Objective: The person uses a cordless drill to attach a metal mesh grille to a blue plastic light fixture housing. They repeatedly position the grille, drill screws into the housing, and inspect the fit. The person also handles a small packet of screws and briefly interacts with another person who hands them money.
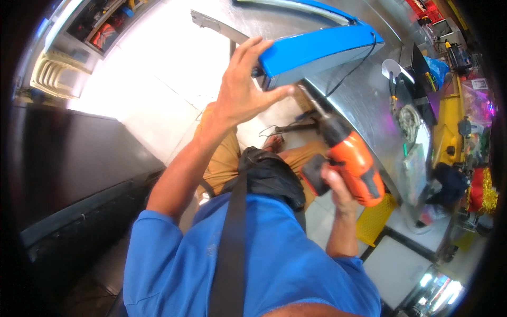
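Note:
My left hand is wrapped round the near left end of a long blue-faced boxy piece with pale sides. Its fingers lie over the end and its thumb stretches along the lower side. An orange and black cordless drill is in my right hand, closed round the handle. The drill's long bit points up and left, its tip close to the underside of the blue piece near my left thumb. Whether the bit touches it I cannot tell. A thin black cable hangs from the piece's right end.
The blue piece lies over a metal worktable. Pliers, a coiled pale cord and a yellow level-like tool are to the right. A metal strip juts out behind my left hand. Stacked chairs stand left.

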`<state>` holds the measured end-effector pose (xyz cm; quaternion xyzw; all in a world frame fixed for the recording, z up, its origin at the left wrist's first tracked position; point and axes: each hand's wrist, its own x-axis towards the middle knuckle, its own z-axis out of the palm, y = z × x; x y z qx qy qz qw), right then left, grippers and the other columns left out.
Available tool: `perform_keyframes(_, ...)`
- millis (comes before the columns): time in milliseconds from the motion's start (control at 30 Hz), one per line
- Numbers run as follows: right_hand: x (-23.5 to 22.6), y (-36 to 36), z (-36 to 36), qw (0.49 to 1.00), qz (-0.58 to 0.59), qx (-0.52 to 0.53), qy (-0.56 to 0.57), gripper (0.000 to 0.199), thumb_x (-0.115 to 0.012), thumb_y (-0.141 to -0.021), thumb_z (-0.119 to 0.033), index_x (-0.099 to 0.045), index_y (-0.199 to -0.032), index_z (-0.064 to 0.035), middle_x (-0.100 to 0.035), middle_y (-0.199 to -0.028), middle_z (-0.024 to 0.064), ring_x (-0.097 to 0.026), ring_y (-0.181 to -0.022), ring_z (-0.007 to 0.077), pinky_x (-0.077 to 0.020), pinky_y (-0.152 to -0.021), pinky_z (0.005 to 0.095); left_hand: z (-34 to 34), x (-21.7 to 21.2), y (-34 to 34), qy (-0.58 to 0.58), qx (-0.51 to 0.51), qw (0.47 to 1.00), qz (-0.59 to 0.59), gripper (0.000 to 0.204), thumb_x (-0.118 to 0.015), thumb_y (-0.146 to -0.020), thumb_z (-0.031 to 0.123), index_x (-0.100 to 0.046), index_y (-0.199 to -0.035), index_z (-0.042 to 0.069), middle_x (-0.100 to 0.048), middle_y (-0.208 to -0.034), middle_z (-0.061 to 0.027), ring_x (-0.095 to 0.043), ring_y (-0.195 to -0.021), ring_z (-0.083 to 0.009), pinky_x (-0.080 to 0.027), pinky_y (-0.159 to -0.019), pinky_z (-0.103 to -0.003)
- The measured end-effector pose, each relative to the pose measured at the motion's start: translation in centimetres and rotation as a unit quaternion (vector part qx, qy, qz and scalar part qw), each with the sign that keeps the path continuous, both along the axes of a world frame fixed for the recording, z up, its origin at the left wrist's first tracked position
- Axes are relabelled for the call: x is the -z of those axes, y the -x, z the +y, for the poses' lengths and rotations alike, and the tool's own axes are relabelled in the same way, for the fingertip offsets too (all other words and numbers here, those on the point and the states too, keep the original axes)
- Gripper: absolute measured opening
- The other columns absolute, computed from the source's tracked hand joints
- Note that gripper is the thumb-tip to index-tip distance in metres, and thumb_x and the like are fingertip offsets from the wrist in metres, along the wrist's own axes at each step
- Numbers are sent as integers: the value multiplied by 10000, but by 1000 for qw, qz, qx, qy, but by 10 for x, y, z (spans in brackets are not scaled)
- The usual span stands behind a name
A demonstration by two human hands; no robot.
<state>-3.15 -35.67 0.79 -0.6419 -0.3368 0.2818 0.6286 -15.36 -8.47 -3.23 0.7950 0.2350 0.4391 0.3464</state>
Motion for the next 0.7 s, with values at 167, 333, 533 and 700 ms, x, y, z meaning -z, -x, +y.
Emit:
perform_keyframes(167, 16, 21, 33, 999, 2, -44, -23, 331, -713, -887, -85, -634, -1194, 11, -650, -870, 41, -612, -781, 128, -500, -718, 281, 1, -24, 1, 53, 2, 998, 44, 801, -893, -750, 376, -560, -1396, 39, -638, -1266, -224, -624, -1218, -362, -548, -1013, -497)
perform_keyframes(333, 31, 26, 33, 1000, 10, -12, -4, 311, -713, -894, -79, -640, -1185, 5, -644, -861, 36, -609, -774, 121, -499, -726, 272, -1, -25, 0, 74, -1, 996, 49, 765, -890, -752, 293, -557, -1383, 17, -643, -1274, -219, -641, -1206, -366, -531, -1044, -505)
perform_keyframes(533, 44, 24, 34, 1000, -13, -1, -8, 282, -720, -900, -107, -648, -1152, 0, -648, -835, 25, -604, -753, 110, -493, -701, 264, -1, -28, -1, 89, -1, 995, 55, 756, -887, -757, 263, -548, -1381, 4, -632, -1281, -241, -645, -1191, -404, -572, -982, -516)
perform_keyframes(700, 38, 25, 29, 998, 43, -22, 40, 511, -768, -875, -96, -576, -1337, 8, -613, -1220, 80, -580, -1098, 186, -447, -980, 343, -1, -26, 0, 83, -2, 995, 59, 767, -890, -754, 254, -537, -1388, 5, -619, -1291, -256, -636, -1196, -435, -604, -930, -513)
